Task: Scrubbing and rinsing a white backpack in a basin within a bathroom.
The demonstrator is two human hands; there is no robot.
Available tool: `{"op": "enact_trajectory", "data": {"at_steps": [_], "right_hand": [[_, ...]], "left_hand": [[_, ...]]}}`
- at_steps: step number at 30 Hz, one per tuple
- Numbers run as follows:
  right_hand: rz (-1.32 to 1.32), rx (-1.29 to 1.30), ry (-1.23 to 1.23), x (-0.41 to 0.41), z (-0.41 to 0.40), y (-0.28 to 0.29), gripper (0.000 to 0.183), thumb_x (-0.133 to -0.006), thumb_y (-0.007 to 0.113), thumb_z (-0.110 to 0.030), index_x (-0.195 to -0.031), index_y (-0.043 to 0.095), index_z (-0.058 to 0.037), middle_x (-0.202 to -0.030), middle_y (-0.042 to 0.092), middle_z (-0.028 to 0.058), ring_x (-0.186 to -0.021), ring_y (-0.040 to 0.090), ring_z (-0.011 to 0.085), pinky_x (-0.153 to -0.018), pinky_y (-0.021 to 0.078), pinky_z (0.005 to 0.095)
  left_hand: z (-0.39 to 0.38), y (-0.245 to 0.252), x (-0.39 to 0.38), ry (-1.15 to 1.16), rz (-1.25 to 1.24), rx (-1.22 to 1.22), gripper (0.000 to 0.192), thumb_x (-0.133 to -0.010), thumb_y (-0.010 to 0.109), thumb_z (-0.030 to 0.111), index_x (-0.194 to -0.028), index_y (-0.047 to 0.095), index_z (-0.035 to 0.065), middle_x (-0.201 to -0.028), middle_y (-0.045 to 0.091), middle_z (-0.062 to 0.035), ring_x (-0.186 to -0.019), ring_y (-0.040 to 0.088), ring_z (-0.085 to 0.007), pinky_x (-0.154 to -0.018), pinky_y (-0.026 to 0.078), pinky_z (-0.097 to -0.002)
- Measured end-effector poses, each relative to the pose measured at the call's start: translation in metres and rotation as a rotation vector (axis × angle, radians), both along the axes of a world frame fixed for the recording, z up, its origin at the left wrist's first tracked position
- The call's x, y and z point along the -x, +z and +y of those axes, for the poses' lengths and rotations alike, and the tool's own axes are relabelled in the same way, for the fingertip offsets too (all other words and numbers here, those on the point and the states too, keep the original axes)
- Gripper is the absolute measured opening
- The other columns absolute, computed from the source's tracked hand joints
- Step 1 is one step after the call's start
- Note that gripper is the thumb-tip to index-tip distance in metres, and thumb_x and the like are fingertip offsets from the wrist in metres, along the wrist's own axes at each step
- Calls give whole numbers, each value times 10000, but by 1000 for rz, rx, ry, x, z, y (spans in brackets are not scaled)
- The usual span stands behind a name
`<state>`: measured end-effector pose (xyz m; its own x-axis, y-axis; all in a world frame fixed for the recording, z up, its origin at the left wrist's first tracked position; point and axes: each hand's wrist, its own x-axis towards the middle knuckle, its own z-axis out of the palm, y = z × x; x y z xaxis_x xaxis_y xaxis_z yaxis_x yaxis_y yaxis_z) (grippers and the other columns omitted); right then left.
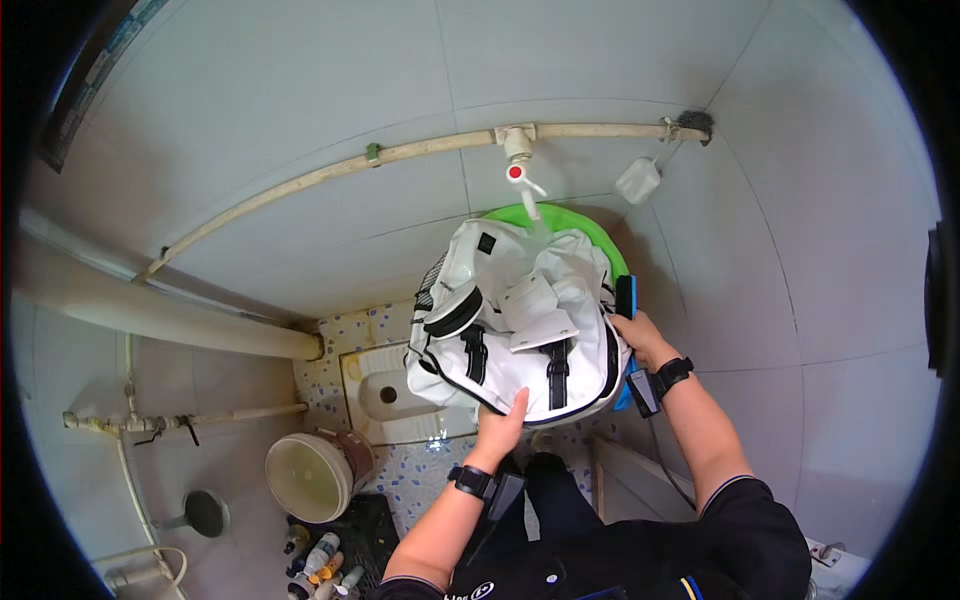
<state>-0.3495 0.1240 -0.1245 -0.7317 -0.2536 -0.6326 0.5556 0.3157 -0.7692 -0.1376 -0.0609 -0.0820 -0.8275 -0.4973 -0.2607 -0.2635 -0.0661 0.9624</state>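
Observation:
A white backpack (525,300) with black straps and zips lies across a bright green basin (570,217). My left hand (504,424) grips its near edge, thumb on top of the fabric. On the bag's right side my right hand (641,336) holds the edge. A blue brush with black bristles (625,296) runs along that side under my right hand; whether the fingers hold it too is hidden. Above the bag, a white tap with a red mark (517,174) points down, and water appears to run from its spout onto the wet fabric.
A pale pipe (420,148) crosses the wall, with a white scoop (639,180) hanging at its right end. Left of the bag is a squat toilet (375,431). A bucket of liquid (304,480) and a black crate (379,525) with several bottles stand at lower left.

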Motion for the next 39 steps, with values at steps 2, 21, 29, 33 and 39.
{"op": "enact_trajectory", "data": {"at_steps": [2,21,29,33,39], "right_hand": [[-264,189,-98,-7,2,14,495,-740,604,-354,-981,521,70,-859,595,115,-731,575,190,-636,459,307],[686,-161,279,-16,-10,48,468,-652,594,-34,-1090,431,3,-979,545,127,-905,517,208,-813,390,300],[1058,-236,688,3,-40,146,348,-578,603,26,-877,432,-17,-770,483,184,-730,481,373,-632,408,348],[1266,-124,875,10,-35,160,318,-555,570,52,-824,423,-34,-778,489,144,-742,492,347,-646,413,364],[881,-674,939,37,2,102,348,-639,625,-56,-893,389,-21,-829,512,193,-811,493,395,-667,409,423]], "left_hand": [[-7,3,-2,-37,-53,-6,422,-744,623,205,-1056,484,-43,-991,551,-96,-905,511,-167,-791,400,-268],[-132,-22,-17,-23,-429,-696,534,-696,665,190,-1118,397,2,-990,541,-118,-849,562,-240,-640,494,-423],[-49,-13,-31,-12,194,-139,484,-727,582,6,-1147,347,-28,-1073,490,-119,-983,473,-185,-862,358,-289],[-12,-6,-33,65,199,-21,431,-758,556,21,-1138,362,-40,-1067,501,-138,-976,484,-191,-845,367,-285],[13,-42,-15,-104,-113,294,485,-753,587,212,-1072,359,-73,-953,526,-270,-897,521,-392,-752,423,-379]]}}
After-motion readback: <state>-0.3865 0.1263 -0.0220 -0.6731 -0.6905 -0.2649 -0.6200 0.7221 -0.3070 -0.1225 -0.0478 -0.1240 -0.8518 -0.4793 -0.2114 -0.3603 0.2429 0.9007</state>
